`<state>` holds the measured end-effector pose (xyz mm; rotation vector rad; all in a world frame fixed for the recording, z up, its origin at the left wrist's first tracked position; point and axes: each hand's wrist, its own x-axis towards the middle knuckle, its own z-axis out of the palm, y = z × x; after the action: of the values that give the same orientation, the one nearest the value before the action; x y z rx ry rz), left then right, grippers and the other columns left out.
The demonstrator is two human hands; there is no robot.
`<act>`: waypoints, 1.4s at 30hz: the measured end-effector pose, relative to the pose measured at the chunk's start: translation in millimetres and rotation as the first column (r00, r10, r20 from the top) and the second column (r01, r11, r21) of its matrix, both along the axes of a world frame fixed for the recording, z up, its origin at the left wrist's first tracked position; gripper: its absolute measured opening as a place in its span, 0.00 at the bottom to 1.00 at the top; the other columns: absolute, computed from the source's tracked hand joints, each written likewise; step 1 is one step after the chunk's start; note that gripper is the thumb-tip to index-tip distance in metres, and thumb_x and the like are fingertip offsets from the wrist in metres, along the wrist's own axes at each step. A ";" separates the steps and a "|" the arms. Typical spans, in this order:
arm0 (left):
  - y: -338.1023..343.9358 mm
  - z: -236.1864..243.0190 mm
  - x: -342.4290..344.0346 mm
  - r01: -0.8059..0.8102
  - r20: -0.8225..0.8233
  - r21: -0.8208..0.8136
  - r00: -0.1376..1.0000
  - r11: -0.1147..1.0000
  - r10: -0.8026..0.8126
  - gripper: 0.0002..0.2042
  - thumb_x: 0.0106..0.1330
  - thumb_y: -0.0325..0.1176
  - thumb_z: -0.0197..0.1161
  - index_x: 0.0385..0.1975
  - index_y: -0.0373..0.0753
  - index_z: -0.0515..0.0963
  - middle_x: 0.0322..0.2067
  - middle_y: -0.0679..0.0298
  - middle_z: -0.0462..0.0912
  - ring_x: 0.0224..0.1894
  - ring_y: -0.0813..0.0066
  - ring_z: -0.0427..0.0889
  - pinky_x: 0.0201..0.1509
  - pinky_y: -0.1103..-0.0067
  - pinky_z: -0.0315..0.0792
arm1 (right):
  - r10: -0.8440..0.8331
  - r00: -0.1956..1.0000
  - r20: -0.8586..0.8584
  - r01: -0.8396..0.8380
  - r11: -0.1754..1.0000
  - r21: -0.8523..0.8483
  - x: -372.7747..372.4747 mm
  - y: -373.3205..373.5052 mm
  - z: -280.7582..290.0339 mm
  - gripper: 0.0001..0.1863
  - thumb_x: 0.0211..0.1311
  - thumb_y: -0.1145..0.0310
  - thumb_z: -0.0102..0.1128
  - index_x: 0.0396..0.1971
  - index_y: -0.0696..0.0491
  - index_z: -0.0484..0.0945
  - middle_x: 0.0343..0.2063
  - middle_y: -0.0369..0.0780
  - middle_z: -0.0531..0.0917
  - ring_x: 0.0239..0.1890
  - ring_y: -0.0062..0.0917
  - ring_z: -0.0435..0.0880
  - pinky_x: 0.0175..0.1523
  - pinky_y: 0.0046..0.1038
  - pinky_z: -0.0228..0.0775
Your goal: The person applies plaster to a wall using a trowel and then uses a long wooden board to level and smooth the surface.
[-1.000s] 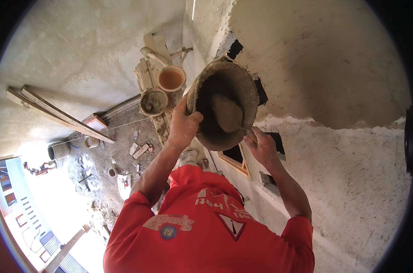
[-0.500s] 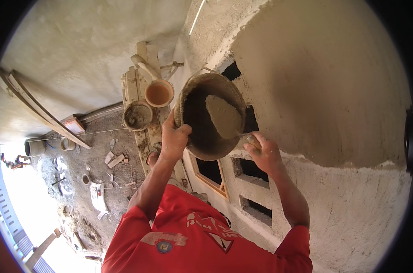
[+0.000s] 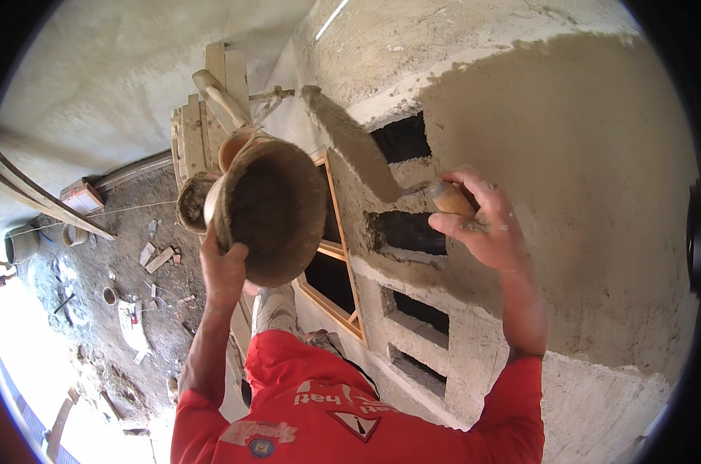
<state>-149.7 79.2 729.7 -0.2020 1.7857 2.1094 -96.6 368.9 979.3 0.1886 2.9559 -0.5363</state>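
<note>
Plastered wall (image 3: 567, 193) fills the right of the frame. Our left hand (image 3: 224, 271), left of centre, grips the bucket (image 3: 277, 220) at its rim; our right hand (image 3: 490, 220), right of centre, is closed round the handle of a trowel (image 3: 375, 172). Change: trowel has left the bucket, now upper centre, blade coated with mortar (image 3: 339, 127), so that load is out. Wall contact: can't tell.

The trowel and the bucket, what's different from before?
The trowel came out of the bucket, to its right, by the wall. The bucket shifted left in view, now partly hiding the orange pot. Nothing was let go: the left hand still holds the bucket, the right hand the trowel.
</note>
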 end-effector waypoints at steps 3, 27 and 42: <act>-14.6 -11.3 -12.6 -0.019 0.089 -0.038 0.996 0.999 0.023 0.27 0.49 0.20 0.50 0.55 0.28 0.70 0.39 0.61 0.80 0.39 0.76 0.77 0.45 0.82 0.71 | -0.107 0.980 0.170 0.144 0.964 -0.223 -25.3 17.2 -9.7 0.29 0.52 0.65 0.69 0.55 0.57 0.74 0.34 0.42 0.83 0.34 0.31 0.82 0.41 0.31 0.75; 105.9 71.1 -45.5 0.365 -0.142 -0.082 0.917 0.927 -0.374 0.32 0.48 0.23 0.55 0.60 0.33 0.69 0.45 0.51 0.81 0.48 0.62 0.81 0.56 0.73 0.71 | -0.072 0.948 0.310 -0.101 0.856 0.508 20.7 24.4 -37.1 0.15 0.59 0.70 0.56 0.46 0.51 0.77 0.30 0.49 0.81 0.35 0.38 0.84 0.38 0.36 0.79; 135.2 141.6 -61.0 0.525 -0.206 0.034 0.836 0.850 -0.508 0.31 0.51 0.16 0.50 0.61 0.31 0.68 0.44 0.65 0.79 0.46 0.81 0.75 0.50 0.85 0.69 | -0.181 0.983 0.014 0.182 0.980 -0.081 90.0 38.2 -95.7 0.18 0.56 0.62 0.67 0.46 0.50 0.76 0.31 0.48 0.84 0.32 0.44 0.85 0.37 0.39 0.78</act>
<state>-210.7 214.4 871.3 0.4769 1.6009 1.8425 -6.6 407.1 883.6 0.4538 2.9202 -0.6764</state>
